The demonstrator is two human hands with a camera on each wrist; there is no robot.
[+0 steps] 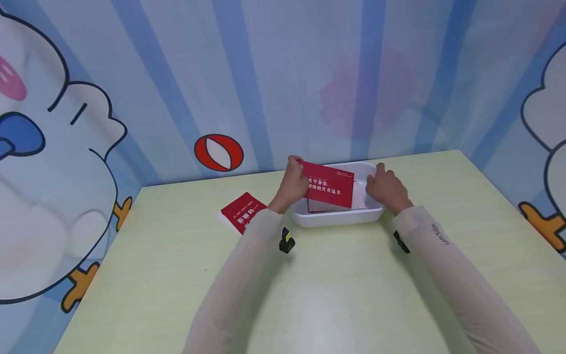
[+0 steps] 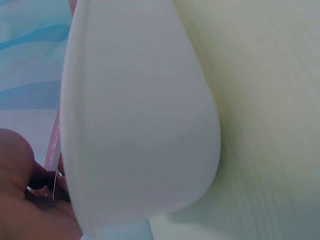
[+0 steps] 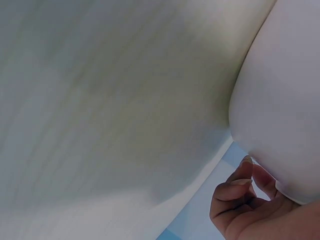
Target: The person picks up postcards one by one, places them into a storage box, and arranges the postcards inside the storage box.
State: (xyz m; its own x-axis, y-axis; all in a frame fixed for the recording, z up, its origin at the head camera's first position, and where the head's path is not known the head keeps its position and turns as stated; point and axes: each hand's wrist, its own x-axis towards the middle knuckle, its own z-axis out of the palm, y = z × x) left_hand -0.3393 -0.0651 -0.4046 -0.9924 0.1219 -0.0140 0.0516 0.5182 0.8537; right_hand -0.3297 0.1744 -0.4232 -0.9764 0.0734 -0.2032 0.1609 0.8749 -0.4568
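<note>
My left hand [image 1: 294,179] pinches a red card [image 1: 329,184] with white printed characters by its left edge. The card is tilted over the white plastic basin [image 1: 338,218]. In the left wrist view, thumb and fingers [image 2: 15,160] close on the card's thin edge beside the basin wall [image 2: 140,110]. At the basin's right end, my right hand [image 1: 389,189] grips the rim. The right wrist view shows that hand's curled fingers [image 3: 232,192] against the outer wall [image 3: 285,100]. Inside the basin lie more cards [image 1: 359,200], partly covered by the raised one.
Left of the basin, a red card [image 1: 242,210] lies on the pale table [image 1: 177,275] with a white one showing under it, partly behind my left sleeve. A blue printed backdrop [image 1: 300,88] stands right behind the table's far edge.
</note>
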